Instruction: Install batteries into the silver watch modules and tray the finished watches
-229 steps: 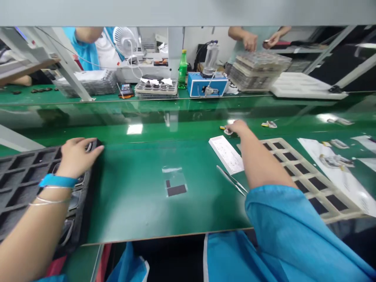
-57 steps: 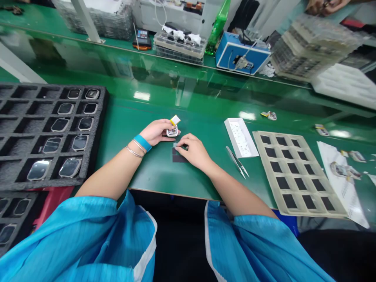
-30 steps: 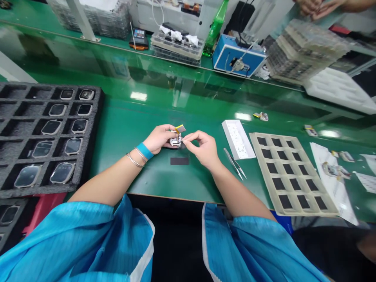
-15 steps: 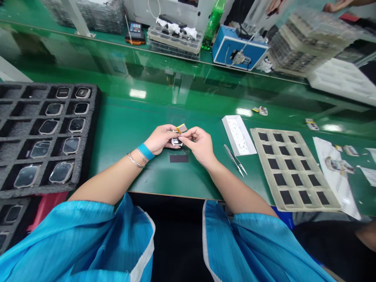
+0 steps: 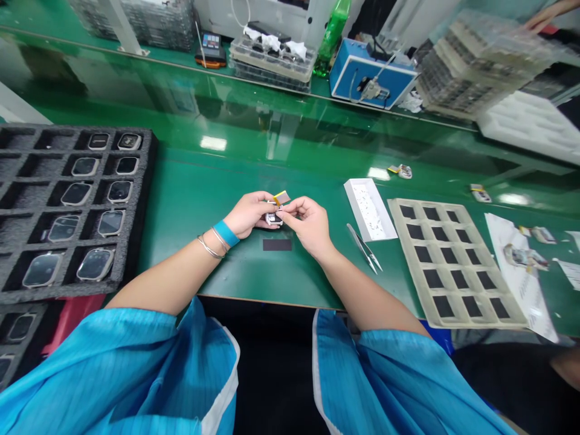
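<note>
Thumb and fingers of the left hand [image 5: 247, 216] are closed around a small watch case [image 5: 273, 220], which is held just left of the right hand [image 5: 312, 225]. Right thumb and forefinger are brought together at the case's right side; whether a tiny part is pinched there cannot be told. A yellow-edged battery [image 5: 283, 197] is tilted up at the far side; a dark strip [image 5: 277, 244] is laid crosswise, nearer the body.

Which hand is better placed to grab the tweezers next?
Likely the right hand: the tweezers lie on its side, nearer it, though it too is at the small device. The left hand is farther off, gripping the device.
</note>
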`<move>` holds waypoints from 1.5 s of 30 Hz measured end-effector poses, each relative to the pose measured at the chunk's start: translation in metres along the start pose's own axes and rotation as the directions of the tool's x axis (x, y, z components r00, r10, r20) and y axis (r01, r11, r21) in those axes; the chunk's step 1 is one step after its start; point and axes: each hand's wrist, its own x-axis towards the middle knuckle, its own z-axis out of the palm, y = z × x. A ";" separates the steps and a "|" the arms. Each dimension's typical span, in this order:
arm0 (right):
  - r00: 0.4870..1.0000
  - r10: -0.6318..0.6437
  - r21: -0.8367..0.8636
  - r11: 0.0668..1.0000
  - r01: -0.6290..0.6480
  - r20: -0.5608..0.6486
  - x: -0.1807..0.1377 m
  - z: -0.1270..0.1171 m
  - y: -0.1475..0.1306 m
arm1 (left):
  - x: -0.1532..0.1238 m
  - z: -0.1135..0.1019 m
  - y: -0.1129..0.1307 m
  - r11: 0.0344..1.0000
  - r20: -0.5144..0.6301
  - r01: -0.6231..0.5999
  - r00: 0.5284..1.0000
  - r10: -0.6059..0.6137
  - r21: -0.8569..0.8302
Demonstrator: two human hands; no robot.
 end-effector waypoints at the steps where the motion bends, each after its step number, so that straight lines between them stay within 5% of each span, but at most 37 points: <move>1: 1.000 -0.015 -0.021 1.000 0.015 -0.002 0.000 0.000 0.000 | 0.000 0.000 0.000 1.000 0.000 0.001 1.000 -0.001 0.000; 19: 0.975 -0.222 -0.314 0.926 0.209 -0.007 -0.006 0.001 0.000 | -0.001 0.000 0.001 1.000 -0.006 -0.005 1.000 0.005 0.004; 26: 0.923 -0.384 -0.538 0.780 0.319 -0.010 -0.003 -0.003 0.000 | -0.001 -0.001 -0.002 0.999 -0.007 -0.034 0.999 0.034 -0.028; 31: 0.990 -0.143 -0.255 0.957 0.141 0.013 0.011 -0.011 0.010 | -0.001 0.001 -0.001 0.999 -0.014 -0.041 0.999 0.042 0.017; 34: 0.989 -0.144 -0.166 0.976 0.144 0.014 0.014 -0.013 0.012 | 0.000 0.001 -0.002 1.000 0.016 -0.026 1.000 0.026 0.013; 39: 0.936 -0.347 -0.347 0.886 0.307 -0.056 0.010 -0.013 0.007 | 0.002 -0.001 -0.004 0.998 0.147 0.021 0.989 -0.012 -0.058; 45: 0.875 -0.479 -0.525 0.728 0.440 0.069 0.005 -0.011 0.006 | 0.004 0.000 -0.009 1.000 0.061 -0.018 0.998 0.019 -0.009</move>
